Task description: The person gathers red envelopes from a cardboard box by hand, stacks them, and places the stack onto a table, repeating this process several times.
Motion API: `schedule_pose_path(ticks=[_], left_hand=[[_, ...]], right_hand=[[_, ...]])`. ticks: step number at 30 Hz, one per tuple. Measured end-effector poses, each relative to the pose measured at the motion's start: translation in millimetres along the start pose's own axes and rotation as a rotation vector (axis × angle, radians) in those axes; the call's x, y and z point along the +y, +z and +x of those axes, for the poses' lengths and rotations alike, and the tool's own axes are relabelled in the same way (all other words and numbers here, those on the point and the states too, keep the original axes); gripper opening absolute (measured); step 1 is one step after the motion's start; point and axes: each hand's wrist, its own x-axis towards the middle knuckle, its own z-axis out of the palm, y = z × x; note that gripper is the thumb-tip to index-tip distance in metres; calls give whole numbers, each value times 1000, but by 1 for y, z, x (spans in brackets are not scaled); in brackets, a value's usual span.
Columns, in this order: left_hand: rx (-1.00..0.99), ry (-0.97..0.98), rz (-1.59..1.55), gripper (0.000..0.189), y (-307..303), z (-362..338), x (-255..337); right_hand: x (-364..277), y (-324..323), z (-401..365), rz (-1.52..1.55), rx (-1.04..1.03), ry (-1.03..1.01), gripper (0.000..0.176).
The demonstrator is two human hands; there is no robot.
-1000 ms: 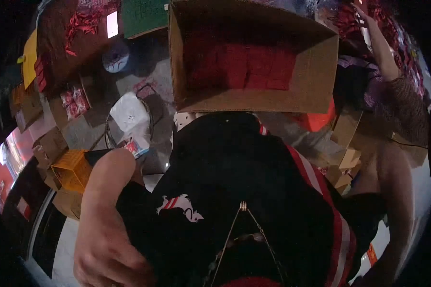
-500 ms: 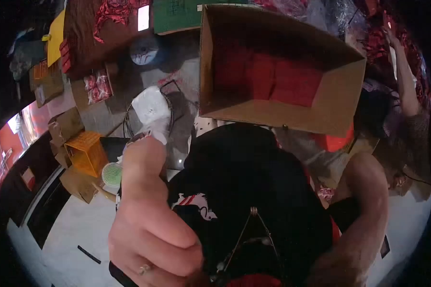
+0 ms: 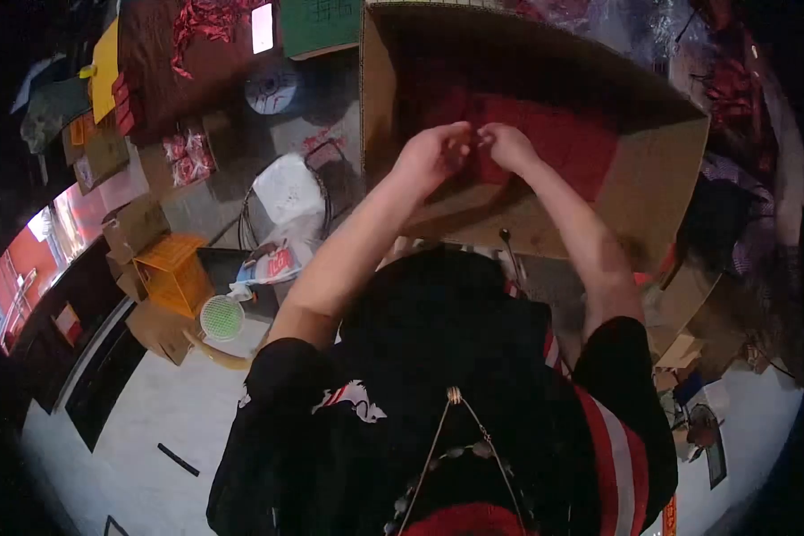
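Note:
A large open cardboard box (image 3: 657,183) stands in front of my body, with flat red packs (image 3: 558,143) covering its bottom. Over the near part of its opening, my left hand (image 3: 436,154) has its fingers curled. Just to its right, my right hand (image 3: 509,148) has thumb and fingers pinched together. The two sets of fingertips almost meet. Anything held between them is too small or dark to make out.
Left of the box, a white plastic bag (image 3: 288,189) sits on a wire-framed seat. Farther left are an orange crate (image 3: 171,275), a green mesh racket (image 3: 222,318) and cardboard boxes. A phone with a lit screen (image 3: 262,29) lies at the back left.
Both hands have moved from close under the camera, where the left was a fist, forward over the box. Another person's arm at the far right has gone out of view.

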Motion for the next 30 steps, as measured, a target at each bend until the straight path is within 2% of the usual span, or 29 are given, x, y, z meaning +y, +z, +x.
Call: schedule_pose_path(ticks=[1,2,4,5,6,8,9,10,11,12,13,14,15,17,19,21,22,24,25,27,28,30], left_hand=[[11,27,193,25,-16,27,-8],[17,24,202,25,-30,51,-9],[132,236,1358,31,-49,82,-13],[133,228,1363,31,-54,91,-17],[165,216,1523,33,-56,95,-19],[221,193,1845,38,-55,101,-27],[244,179,2001,41,-56,103,-35],[267,159,2153,44,-56,106,-44],[285,134,2304,47,-56,110,-51],[273,123,2300,47,-102,159,-93],[242,646,2305,49,-147,200,-137],[206,1173,2222,51,-194,252,-165],[200,1168,2217,51,-147,207,-165],[28,803,2091,56,-55,135,-105],[39,736,2046,57,-47,141,-117],[80,858,2048,59,-45,148,-124],[77,853,2044,59,-34,144,-119],[212,596,1902,59,-16,135,-115],[152,881,2106,51,-27,143,-119],[87,793,2195,38,-32,143,-118],[88,768,2143,28,-31,143,-115],[83,840,2113,26,-40,145,-115]], right_hand=[[2,11,5,-109,7,-9,32],[2,16,9,-246,-23,-87,38],[15,38,24,-292,-10,-161,45],[19,46,27,-295,-1,-141,49],[22,56,32,-286,-4,-139,49],[31,76,41,-447,95,-11,46],[20,62,27,-260,129,2,41],[26,62,24,-257,119,8,41],[33,60,20,-218,216,14,39],[40,58,17,-181,316,21,37],[54,58,17,-171,435,-38,35],[68,56,15,-204,454,-64,36],[82,57,14,-237,474,-90,37],[98,54,9,-339,384,-106,40],[104,49,3,-372,310,-150,43],[105,47,-2,-330,316,-183,42],[105,45,-5,-282,353,-207,38],[102,43,-11,-241,361,-180,35],[103,40,-11,-221,334,-158,32],[111,39,-7,48,214,-175,26],[104,30,-11,370,147,-119,21],[111,31,-8,489,351,-136,23]])
